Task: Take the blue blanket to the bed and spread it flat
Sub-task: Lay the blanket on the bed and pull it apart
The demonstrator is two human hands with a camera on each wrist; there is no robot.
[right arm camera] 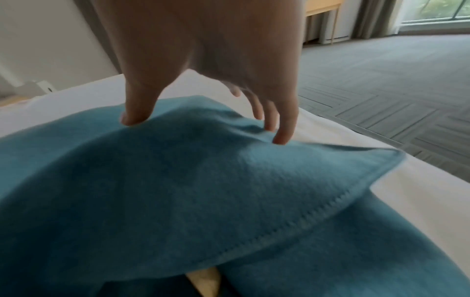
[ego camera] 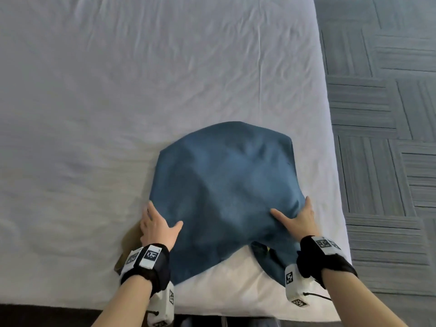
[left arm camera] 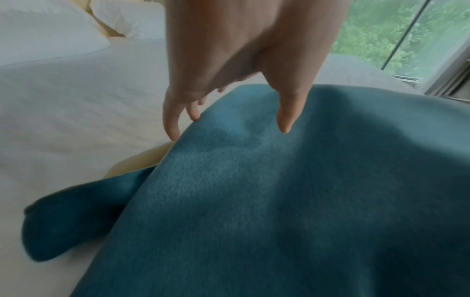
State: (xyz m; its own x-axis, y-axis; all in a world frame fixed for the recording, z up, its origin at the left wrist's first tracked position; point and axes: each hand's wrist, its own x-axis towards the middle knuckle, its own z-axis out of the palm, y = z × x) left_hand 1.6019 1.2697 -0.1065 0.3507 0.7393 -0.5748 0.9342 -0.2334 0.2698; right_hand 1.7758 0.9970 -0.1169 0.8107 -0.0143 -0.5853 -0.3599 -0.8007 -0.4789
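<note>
Blanket lies folded near the bed's foot edge, bulk ahead of you, while your left hand and right hand press its side edges with straight fingers, apparently gripping nothing.

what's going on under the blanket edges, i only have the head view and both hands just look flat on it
Observer: The right wrist view shows the blue blanket doubled over near the right hand: a stitched hem lies over a second blue layer.
Operator: anything between those layers
Observer: Yes, something pale yellow peeks out of the gap under the hem. I cannot tell what it is.
Operator: and the left side
Observer: In the left wrist view, the left hand has its thumb on top of the blanket and its fingers at the edge, where a rolled blue flap sticks out onto the white sheet.
</note>
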